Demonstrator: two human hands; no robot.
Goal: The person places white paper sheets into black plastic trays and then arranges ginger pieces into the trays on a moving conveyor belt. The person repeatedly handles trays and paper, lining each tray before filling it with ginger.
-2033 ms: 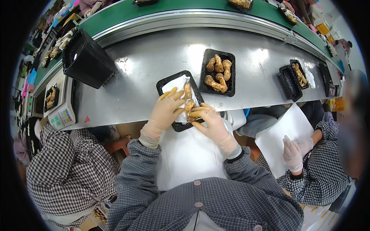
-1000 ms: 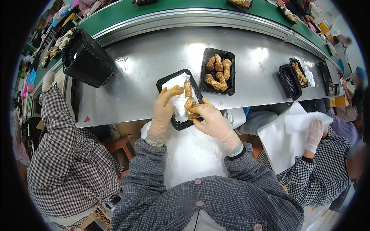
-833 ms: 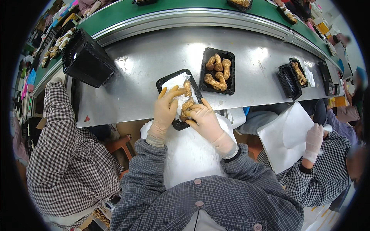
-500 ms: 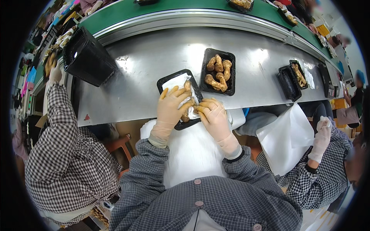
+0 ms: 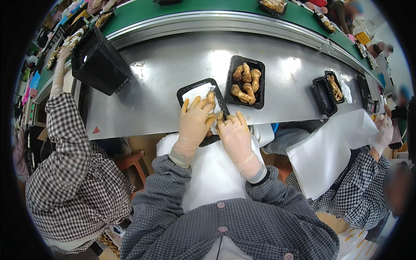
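A black plastic tray (image 5: 185, 89) lined with white paper (image 5: 200, 92) lies at the table's near edge, partly over my lap. Several brown, knobbly mushrooms (image 5: 211, 96) are lined up along its right side. My left hand (image 5: 193, 125), in a pale glove with yellowish fingertips, spreads its fingers over the paper, its thumb touching the mushrooms. On the tray's right rim, my gloved right hand (image 5: 236, 141) has curled fingers closed about a small mushroom (image 5: 220, 116), its index finger raised. The hands hide the tray's lower part.
Another black tray (image 5: 261, 104) of mushrooms stands just beyond. Stacked black trays (image 5: 97, 65) are at left, smaller ones (image 5: 323, 96) at right. A green conveyor belt (image 5: 195, 8) runs along the back. Co-workers in checked sleeves (image 5: 67, 130) sit on both sides; the right one handles a white sheet (image 5: 323, 160).
My right hand has shifted slightly left and lifted its index finger. My left hand has barely moved. The left co-worker's arm reaches farther up; the right one's white sheet has moved up and right.
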